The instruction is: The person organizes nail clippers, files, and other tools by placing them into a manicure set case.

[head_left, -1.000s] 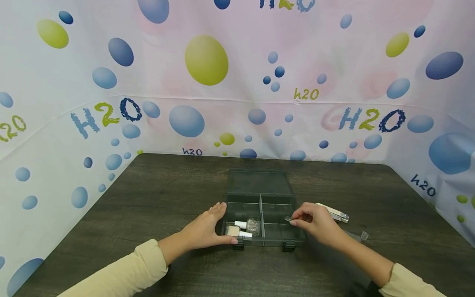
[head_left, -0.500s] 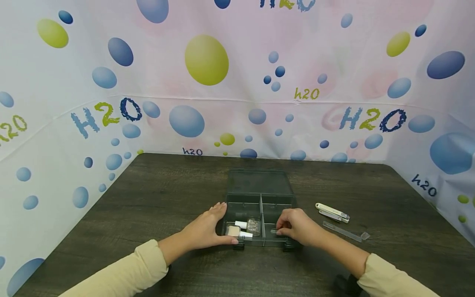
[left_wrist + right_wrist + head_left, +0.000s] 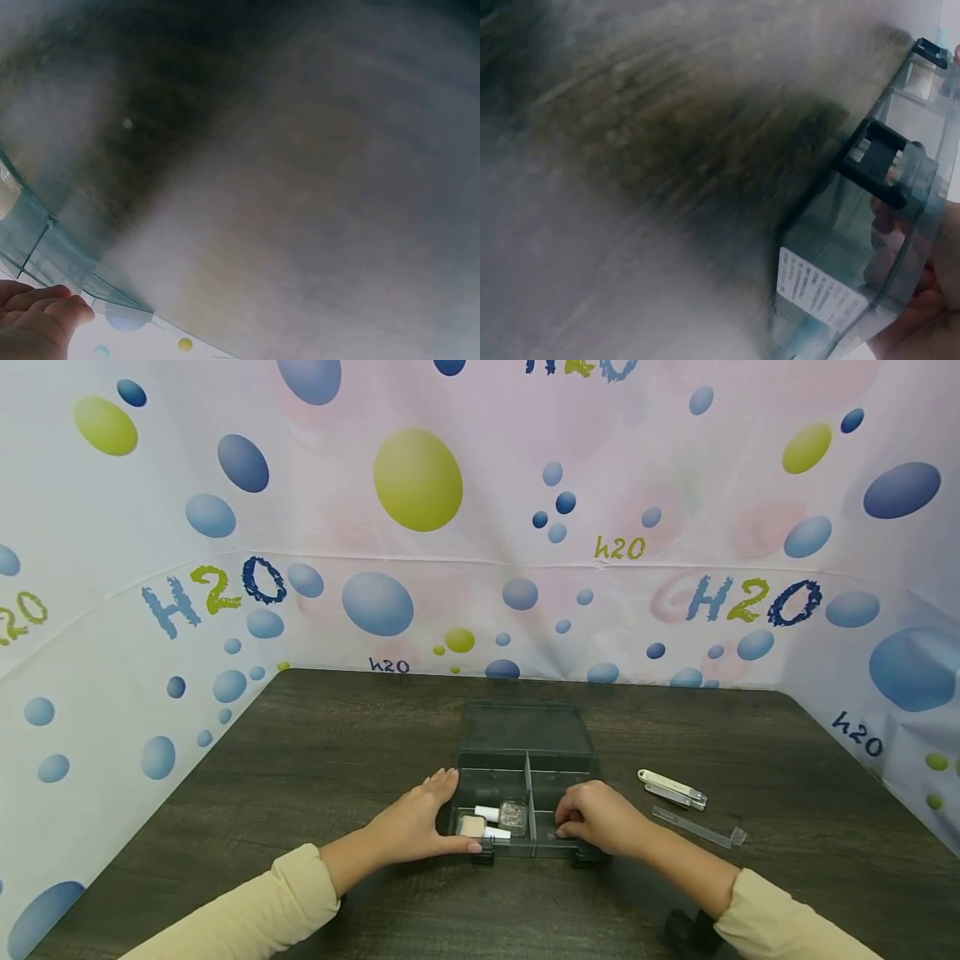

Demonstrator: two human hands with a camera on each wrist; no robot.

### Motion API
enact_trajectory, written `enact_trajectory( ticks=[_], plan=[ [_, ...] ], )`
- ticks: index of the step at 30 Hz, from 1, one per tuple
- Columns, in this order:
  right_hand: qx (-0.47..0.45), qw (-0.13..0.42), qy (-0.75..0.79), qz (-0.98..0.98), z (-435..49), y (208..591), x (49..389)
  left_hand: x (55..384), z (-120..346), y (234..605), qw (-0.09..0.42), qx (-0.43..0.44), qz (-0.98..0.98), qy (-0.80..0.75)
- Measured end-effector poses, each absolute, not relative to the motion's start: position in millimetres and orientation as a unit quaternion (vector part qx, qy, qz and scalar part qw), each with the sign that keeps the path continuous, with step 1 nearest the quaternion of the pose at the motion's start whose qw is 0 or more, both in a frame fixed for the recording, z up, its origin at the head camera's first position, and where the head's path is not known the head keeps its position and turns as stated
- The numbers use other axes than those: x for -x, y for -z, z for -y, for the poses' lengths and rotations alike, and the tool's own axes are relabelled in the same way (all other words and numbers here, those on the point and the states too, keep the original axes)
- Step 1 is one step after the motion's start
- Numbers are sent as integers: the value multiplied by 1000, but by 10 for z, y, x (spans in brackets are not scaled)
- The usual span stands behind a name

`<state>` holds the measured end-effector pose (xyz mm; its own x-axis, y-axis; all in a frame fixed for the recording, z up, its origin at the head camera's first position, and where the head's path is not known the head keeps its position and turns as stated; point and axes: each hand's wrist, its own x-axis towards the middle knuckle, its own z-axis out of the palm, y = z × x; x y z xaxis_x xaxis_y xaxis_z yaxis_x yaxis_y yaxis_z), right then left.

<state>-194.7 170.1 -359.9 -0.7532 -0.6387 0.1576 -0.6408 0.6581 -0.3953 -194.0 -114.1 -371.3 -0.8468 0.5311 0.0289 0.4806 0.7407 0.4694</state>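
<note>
My take: the step in hand is getting the right side of the box sorted, so here's how I'd do it cleanly. You've got a smoky, see-through plastic two-compartment box [image 3: 553, 851] on the dark wood-grain surface [image 3: 360, 735], lid folded back on the far side. The left hand [image 3: 416, 821] is braced along the box's left end, thumb on the front edge, fingers and thumb spread wide apart. Nice, keep it there: a box that light probably skates around if bumped.

The right hand [image 3: 603, 818] is down inside the right compartment, fingers curled. Honestly can't tell if that grip is clamped on anything, since the hand's own knuckles and the tinted wall block the view. Either way I'd go right to the floor before letting go, so nothing clear and tiny bounces or tips. Then lift straight up, so you don't snag the divider or front wall.

Leave the small square bottle with beige contents [image 3: 472, 827] and the small square glittery bottle [image 3: 513, 818] lying in the left compartment. When leaving, watch your forearm around the cream-and-metal clipper-like tool [image 3: 671, 789] and the clear plastic strip [image 3: 693, 828] to the right.
</note>
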Motion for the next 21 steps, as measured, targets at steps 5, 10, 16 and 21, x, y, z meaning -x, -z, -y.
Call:
enact_trajectory(
  ticks=[5,10,16,21],
  plan=[
    [-351,32,-242,904,-1795,3555,1916,1933,1140,3707,55,-273,-931,-236],
    [-341,88,-257,900,-1924,3464,1860,1934,1143,3691,52,-275,-931,-235],
    [-336,196,-247,887,-2070,3373,1805,1942,1150,3691,52,-274,-932,-231],
    [-320,240,-232,887,-2223,3345,1763,1943,1149,3696,53,-277,-931,-233]
  ],
)
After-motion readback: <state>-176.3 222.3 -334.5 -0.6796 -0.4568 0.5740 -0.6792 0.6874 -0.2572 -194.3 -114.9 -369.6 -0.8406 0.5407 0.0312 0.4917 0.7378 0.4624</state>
